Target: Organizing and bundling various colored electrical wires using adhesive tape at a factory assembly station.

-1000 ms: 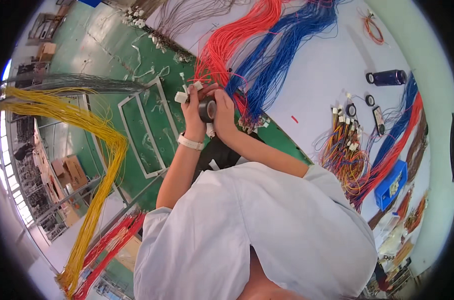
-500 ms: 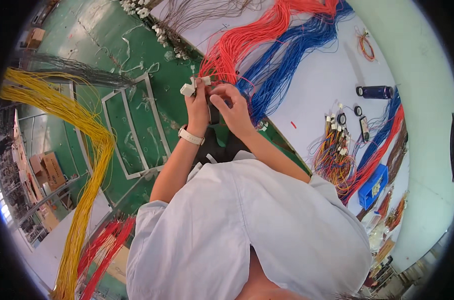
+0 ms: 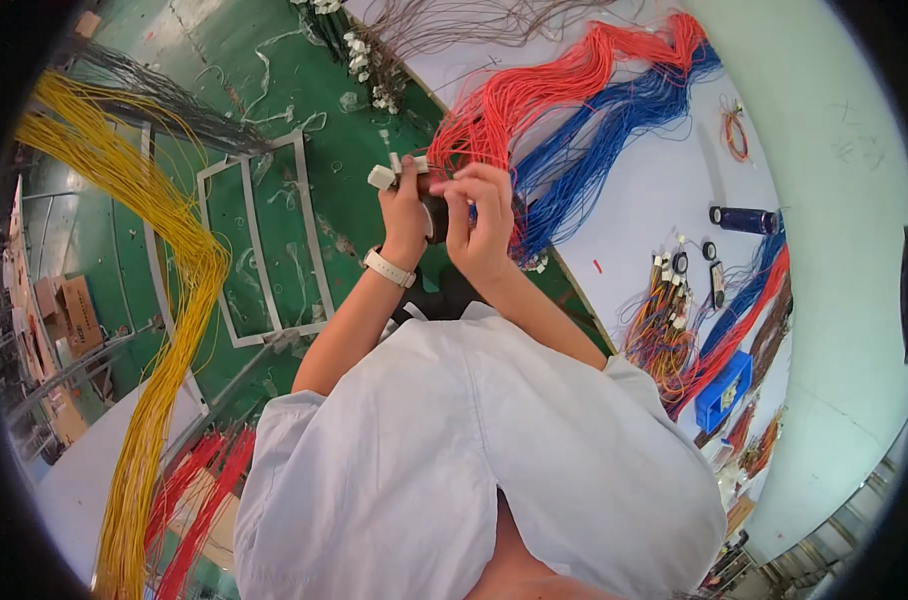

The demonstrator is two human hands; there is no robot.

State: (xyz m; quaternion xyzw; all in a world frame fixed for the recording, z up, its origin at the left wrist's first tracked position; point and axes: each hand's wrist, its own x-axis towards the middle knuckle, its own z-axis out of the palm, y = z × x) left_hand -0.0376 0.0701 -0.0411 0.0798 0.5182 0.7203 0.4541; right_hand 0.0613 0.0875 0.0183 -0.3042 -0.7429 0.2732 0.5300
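Near the middle of the view, in front of the torso and beside the desk [image 3: 644, 225], in the left hand [image 3: 406, 215]: a white connector [image 3: 381, 177], blocky, blunt outer end aimed left, long axis roughly crosswise with a slight slant. On the other side of the left thumb, a smaller white piece [image 3: 421, 163], lying crosswise and pointing right toward the red wires [image 3: 519, 95]. Left fingers closed on the connector, thumb raised alongside. Against the palm side, a dark tape roll [image 3: 437, 220], standing on edge, rim running roughly up and down, partly hidden between the hands. Just beside, the right hand [image 3: 482, 218], fingers bent and slightly apart, tips close to the left fingers above the roll; impossible to tell whether anything is pinched there. Beyond, on the desk, red wires next to blue wires [image 3: 599, 150], both stretching toward the upper right. Farther right, a dark blue flask [image 3: 744, 219] and a blue bin [image 3: 724, 392]. Well apart at left, yellow wires [image 3: 199, 240].
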